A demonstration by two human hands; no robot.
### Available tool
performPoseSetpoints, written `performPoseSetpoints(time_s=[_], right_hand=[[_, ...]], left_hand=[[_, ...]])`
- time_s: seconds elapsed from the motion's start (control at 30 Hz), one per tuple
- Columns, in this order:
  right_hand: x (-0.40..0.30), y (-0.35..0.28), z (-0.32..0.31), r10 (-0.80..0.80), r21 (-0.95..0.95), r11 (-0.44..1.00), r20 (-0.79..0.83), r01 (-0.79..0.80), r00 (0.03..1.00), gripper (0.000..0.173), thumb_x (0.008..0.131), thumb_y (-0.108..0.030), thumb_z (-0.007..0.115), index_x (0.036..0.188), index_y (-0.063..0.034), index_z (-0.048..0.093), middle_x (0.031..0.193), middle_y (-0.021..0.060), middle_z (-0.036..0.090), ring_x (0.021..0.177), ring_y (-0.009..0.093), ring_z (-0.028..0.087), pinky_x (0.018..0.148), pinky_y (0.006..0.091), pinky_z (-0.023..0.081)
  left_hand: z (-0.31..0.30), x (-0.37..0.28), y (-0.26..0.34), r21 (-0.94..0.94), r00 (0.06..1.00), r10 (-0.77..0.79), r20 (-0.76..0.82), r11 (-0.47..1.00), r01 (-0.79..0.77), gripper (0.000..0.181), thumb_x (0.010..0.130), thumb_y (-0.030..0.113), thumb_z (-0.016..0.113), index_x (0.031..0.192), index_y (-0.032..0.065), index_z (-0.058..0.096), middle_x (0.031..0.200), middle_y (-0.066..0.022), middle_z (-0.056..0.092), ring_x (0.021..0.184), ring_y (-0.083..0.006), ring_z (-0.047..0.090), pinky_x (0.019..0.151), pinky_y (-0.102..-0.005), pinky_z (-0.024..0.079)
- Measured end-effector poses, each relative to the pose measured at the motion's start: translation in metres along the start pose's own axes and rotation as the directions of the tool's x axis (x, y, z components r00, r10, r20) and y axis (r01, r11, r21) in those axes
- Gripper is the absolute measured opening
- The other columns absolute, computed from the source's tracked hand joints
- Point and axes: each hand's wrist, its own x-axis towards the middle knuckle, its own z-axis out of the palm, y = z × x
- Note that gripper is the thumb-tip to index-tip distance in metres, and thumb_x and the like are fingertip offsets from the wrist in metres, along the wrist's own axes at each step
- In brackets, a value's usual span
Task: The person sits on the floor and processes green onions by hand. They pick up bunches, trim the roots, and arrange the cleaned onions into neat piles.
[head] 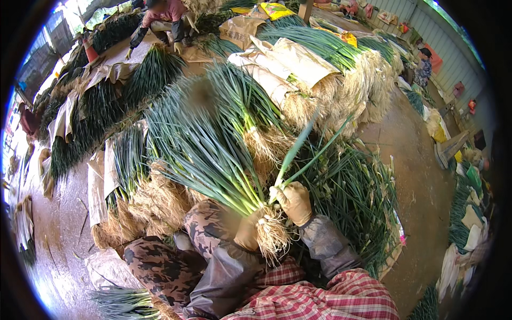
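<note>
My left hand (246,232), in a tan glove and partly blurred, grips a bunch of scallions (228,176) near its pale, stringy roots. The green leaves fan out away from me to the upper left. Just right of the bunch, my gloved right hand (297,203) pinches a scallion stalk (289,158) between thumb and fingers, its two long leaves pointing up. Its lower end is hidden by the hand and the roots. Beyond the held bunch lies another scallion bundle (250,108), roots toward me.
A heap of loose green leaves (348,188) lies at my right. Rooted bundles (156,200) stand at left, and cloth-covered scallions (304,68) lie ahead. A scallion bundle (124,300) is at bottom left. A co-worker (166,18) bends at the top; another person (423,68) is far right.
</note>
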Motion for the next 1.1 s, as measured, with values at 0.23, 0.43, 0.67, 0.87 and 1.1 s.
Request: performPoseSetpoints(time_s=[0.23,0.43,0.67,0.87,1.1], right_hand=[[-0.008,0.030,0.011,0.497,0.441,0.259,0.702,-0.859,0.510,0.032,0.089,-0.037,0.059,0.098,-0.0062,0.065,0.070,-0.0001,0.061,0.053,0.004,0.048,0.042,0.0194,0.034],[0.001,0.004,0.025,0.687,0.551,0.346,0.402,-0.759,0.605,0.024,0.091,-0.024,0.056,0.101,-0.0029,0.064,0.074,0.0058,0.065,0.052,0.009,0.058,0.040,0.0207,0.043],[-0.024,0.033,0.015,0.540,0.713,0.589,0.004,-0.380,0.842,0.020,0.093,-0.013,0.045,0.081,-0.0037,0.058,0.080,0.0152,0.066,0.053,0.015,0.058,0.043,0.0281,0.051],[-0.035,0.100,-0.065,0.922,0.856,0.343,-0.229,-0.387,0.313,0.041,0.092,-0.042,0.045,0.095,-0.0064,0.065,0.068,0.0009,0.056,0.061,0.008,0.048,0.061,0.0248,0.043],[-0.003,0.022,0.055,0.480,0.578,0.406,0.525,-0.708,0.703,0.056,0.093,-0.050,0.039,0.107,-0.0016,0.063,0.083,0.0076,0.065,0.076,0.016,0.060,0.070,0.0300,0.048]], left_hand=[[-0.009,0.004,-0.001,0.081,0.993,-0.061,0.099,0.995,0.053,0.038,0.085,0.018,0.061,0.117,-0.0010,0.052,0.104,-0.0126,0.064,0.083,-0.0240,0.064,0.073,-0.0393,0.054],[0.003,0.000,0.000,0.052,1.000,0.005,-0.007,0.999,-0.005,0.034,0.085,0.015,0.059,0.115,0.0003,0.054,0.090,-0.0109,0.065,0.075,-0.0233,0.064,0.068,-0.0377,0.054],[0.000,0.004,-0.001,0.014,0.999,-0.002,-0.049,1.000,0.003,0.035,0.085,0.014,0.058,0.116,-0.0005,0.053,0.096,-0.0112,0.064,0.079,-0.0232,0.063,0.070,-0.0370,0.053],[0.035,-0.021,0.005,-0.293,0.978,0.081,0.193,0.956,-0.022,0.025,0.095,0.021,0.037,0.101,0.0025,0.053,0.080,-0.0124,0.060,0.066,-0.0237,0.060,0.058,-0.0368,0.052],[-0.012,-0.002,0.003,-0.234,0.902,-0.013,0.432,0.964,0.126,0.043,0.090,0.031,0.050,0.115,-0.0043,0.051,0.103,-0.0188,0.061,0.086,-0.0259,0.062,0.075,-0.0396,0.054]])
